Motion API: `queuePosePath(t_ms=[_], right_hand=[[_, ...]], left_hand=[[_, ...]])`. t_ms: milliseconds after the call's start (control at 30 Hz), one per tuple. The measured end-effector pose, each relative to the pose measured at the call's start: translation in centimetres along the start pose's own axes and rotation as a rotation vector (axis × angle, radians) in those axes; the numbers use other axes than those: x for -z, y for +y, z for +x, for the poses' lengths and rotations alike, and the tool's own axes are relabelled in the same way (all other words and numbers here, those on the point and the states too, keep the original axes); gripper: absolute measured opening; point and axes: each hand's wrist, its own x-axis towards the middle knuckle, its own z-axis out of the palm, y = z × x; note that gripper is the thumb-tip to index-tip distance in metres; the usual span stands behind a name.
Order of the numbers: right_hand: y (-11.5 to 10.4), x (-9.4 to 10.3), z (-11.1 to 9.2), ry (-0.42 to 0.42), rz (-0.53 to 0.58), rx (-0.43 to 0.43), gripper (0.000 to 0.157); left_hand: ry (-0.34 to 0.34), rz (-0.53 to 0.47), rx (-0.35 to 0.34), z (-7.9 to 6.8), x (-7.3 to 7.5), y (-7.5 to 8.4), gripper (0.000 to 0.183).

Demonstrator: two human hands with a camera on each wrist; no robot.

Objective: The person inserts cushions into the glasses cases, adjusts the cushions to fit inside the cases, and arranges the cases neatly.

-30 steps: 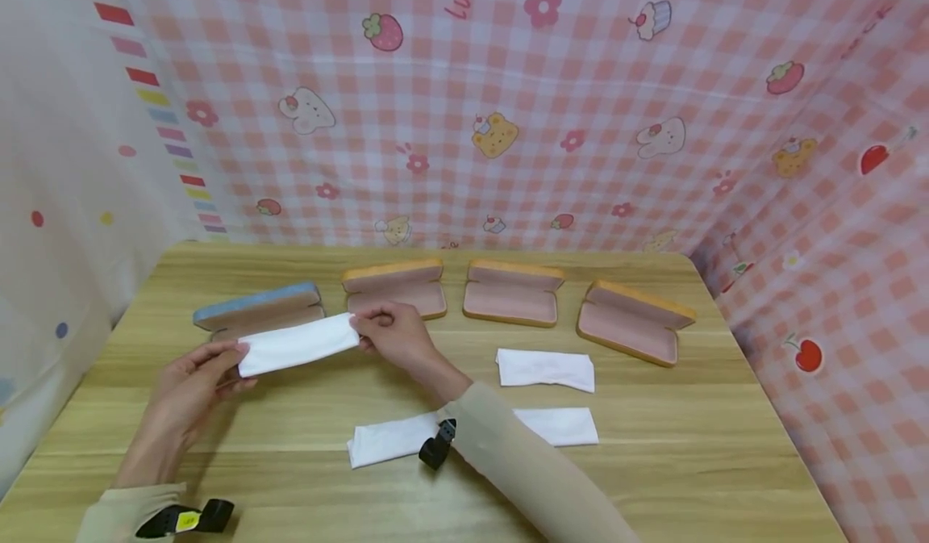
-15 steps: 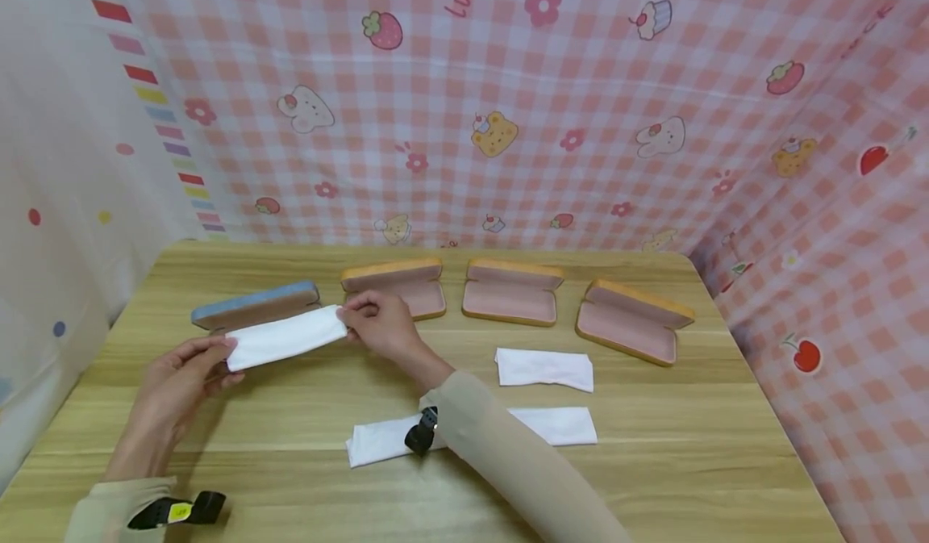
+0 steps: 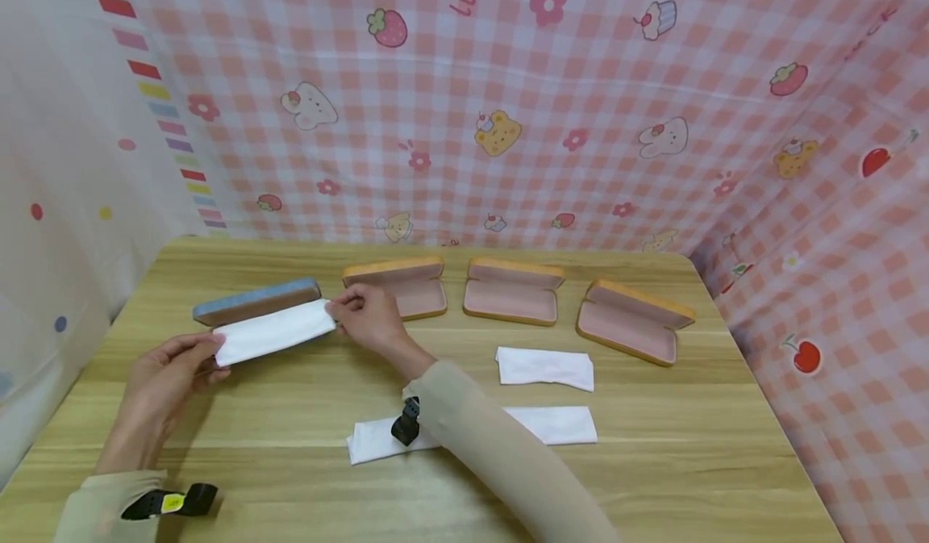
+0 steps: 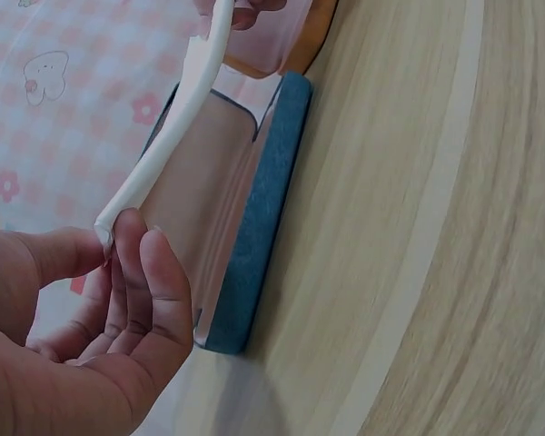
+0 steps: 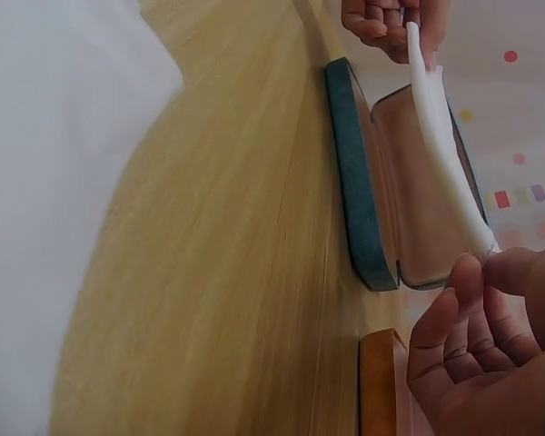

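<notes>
A folded white cloth [image 3: 276, 333] is stretched between both hands, just in front of and above the open blue glasses case [image 3: 257, 301]. My left hand [image 3: 163, 382] pinches its left end between thumb and fingers. The right hand [image 3: 373, 321] pinches the other end. In the left wrist view the cloth [image 4: 168, 136] hangs edge-on over the case [image 4: 254, 236], apart from it. The right wrist view shows the case's pink-beige lining behind the cloth [image 5: 440, 145]. From the head, most of the case's base is hidden by the cloth.
Three orange glasses cases stand open along the back: one behind the right hand [image 3: 421, 293], a middle case [image 3: 511, 301] and a right case [image 3: 631, 333]. A short folded cloth [image 3: 544, 368] lies in front of them. Longer white cloth [image 3: 555, 425] lies nearer, partly under the right sleeve [image 3: 493, 438].
Both hands have moved left and slightly back with the stretched white cloth, bringing it over the front of the blue case. The other cases and cloths have stayed in place.
</notes>
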Motion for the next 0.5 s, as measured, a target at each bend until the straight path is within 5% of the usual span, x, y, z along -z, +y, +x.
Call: queuePosePath(t_ms=[233,500], right_hand=[[-0.1,-0.5,0.5,-0.011,-0.037,0.014,0.013],[-0.1,-1.6,1.0,0.007,-0.129,0.041,0.014]], left_hand=[[0.011,0.003,-0.017,0.5,0.6,0.1,0.005],[0.068,0.138,-0.043,1.1,1.2,0.1,0.004]])
